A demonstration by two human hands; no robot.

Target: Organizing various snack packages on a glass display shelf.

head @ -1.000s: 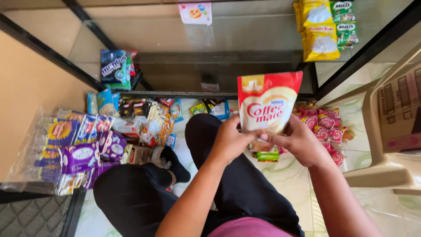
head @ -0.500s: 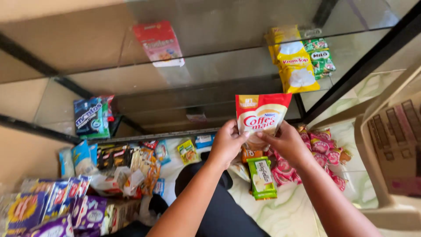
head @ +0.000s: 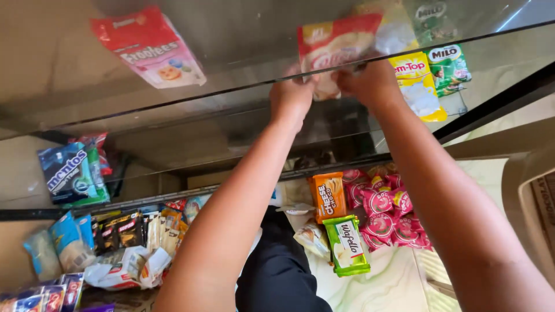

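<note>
A red, white and yellow flat foil pouch of powdered creamer (head: pixel 338 49) is up on the upper glass shelf (head: pixel 173 115) of the display case, seen blurred through the pane, with its long axis running roughly away from the person and its bottom edge toward the hands. Both hands are at that near edge: the left hand (head: pixel 293 95) has its fingers curled shut on the pouch's lower left corner, and the right hand (head: pixel 370 81) pinches the lower right corner, so the pouch lies just beyond and above the fingertips, with the two hands about equally near. On the same shelf, just to the right of the pouch, lie a yellow packet (head: pixel 417 86) and a green packet (head: pixel 448 68), the pouch seeming to overlap the yellow one; well to the left lies a red and pink snack packet (head: pixel 151 49). A lower shelf holds a blue roll-candy bag (head: pixel 69 173). Down on the floor are an orange biscuit pack (head: pixel 328 196), a green wafer pack (head: pixel 347 245), a heap of pink round-printed sachets (head: pixel 384 214), and, to the left, a row of dark and blue small packets (head: pixel 124 228).
</note>
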